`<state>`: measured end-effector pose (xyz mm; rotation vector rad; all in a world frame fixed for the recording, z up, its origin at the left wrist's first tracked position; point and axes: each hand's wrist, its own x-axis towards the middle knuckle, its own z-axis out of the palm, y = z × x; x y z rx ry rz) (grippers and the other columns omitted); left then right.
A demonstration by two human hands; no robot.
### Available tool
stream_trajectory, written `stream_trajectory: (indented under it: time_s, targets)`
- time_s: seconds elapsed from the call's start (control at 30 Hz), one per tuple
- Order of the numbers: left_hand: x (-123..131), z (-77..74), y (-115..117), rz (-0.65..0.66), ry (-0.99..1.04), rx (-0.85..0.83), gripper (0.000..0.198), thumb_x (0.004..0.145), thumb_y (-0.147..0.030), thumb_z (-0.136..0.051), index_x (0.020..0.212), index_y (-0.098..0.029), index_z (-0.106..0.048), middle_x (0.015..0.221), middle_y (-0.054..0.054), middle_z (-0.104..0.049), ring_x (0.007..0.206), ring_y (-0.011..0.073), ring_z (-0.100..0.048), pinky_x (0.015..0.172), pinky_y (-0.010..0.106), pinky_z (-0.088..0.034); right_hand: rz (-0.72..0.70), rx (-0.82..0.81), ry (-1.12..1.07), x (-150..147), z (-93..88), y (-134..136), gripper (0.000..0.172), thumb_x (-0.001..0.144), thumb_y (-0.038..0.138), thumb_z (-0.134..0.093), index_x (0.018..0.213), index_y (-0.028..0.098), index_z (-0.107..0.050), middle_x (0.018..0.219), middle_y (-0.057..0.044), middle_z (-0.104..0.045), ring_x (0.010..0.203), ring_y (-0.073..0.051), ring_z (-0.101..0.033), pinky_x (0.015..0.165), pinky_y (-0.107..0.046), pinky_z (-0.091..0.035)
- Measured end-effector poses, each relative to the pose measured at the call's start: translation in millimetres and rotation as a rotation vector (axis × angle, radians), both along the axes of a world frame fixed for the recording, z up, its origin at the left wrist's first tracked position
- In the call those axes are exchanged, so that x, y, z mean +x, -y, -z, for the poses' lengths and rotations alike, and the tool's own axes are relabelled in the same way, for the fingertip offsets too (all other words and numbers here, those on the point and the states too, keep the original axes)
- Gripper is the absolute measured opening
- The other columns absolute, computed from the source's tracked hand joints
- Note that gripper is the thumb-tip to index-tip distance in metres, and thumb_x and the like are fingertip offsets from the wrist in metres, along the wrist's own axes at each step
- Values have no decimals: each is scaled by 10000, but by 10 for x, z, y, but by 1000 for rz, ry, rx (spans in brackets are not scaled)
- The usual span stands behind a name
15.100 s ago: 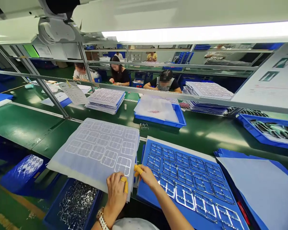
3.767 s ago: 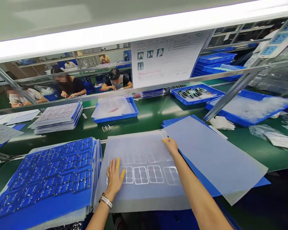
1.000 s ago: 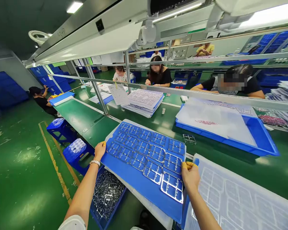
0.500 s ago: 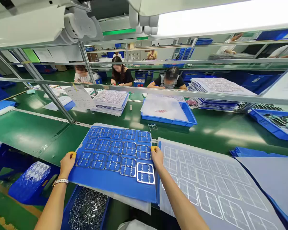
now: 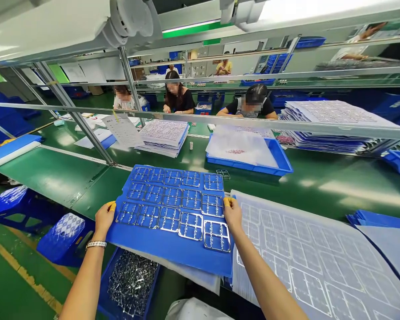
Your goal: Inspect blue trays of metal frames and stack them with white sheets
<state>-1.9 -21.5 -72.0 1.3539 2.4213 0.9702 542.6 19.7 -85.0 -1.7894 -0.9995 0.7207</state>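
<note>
A blue board (image 5: 173,249) carrying rows of small metal frames lies at the near edge of the green bench, on top of a stack with a white sheet under it. My left hand (image 5: 104,218), with yellow finger cots, grips the board's left edge. My right hand (image 5: 232,214), also with yellow cots, grips its right edge. Just to the right lies a translucent white sheet (image 5: 320,253) covering another set of metal frames.
A blue bin of loose metal scrap (image 5: 130,284) sits below the bench edge. A blue tray with white sheets (image 5: 283,165) and stacks of boards (image 5: 165,138) lie farther back. Blue stools (image 5: 62,233) stand on the left floor. Several people work across the bench.
The view has shifted slightly; the blue board sits a little farther right and up in view, with both hands still holding its side edges.
</note>
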Motion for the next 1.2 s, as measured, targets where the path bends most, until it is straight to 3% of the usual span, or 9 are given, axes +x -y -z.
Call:
stream_trajectory:
  time_s: [0.3,0.57,0.83,1.2]
  targets:
    - [90,-145,83,37,128,37,346,843,-362,-544,1077,-202,-743,1142,101,-772,1065,275,-687,977,404,-508,2,71,-69,249,-140,-109,487,763,605,-559,948,175,-696,952,-116,-732,885,-288,-640,787,-375,-476]
    - [504,-96,-65,54,221,39,324,838,-301,-566,1077,-168,-741,1133,109,-771,1057,245,-693,979,379,-503,51,47,-81,607,-64,-121,452,748,562,-618,938,160,-701,914,-107,-728,834,-253,-624,777,-374,-466]
    - [952,-174,-182,143,339,70,287,829,-274,-591,1048,-158,-735,1116,122,-768,1063,257,-693,978,397,-515,166,50,-112,1022,-8,103,456,690,556,-659,903,158,-718,848,-99,-734,764,-246,-626,703,-360,-460]
    - [1599,-213,-66,284,529,101,311,804,-355,-639,1050,-181,-713,1083,121,-764,1038,270,-697,973,446,-518,255,115,-72,1689,-182,628,425,680,547,-654,853,164,-710,844,-110,-731,753,-243,-647,662,-348,-497]
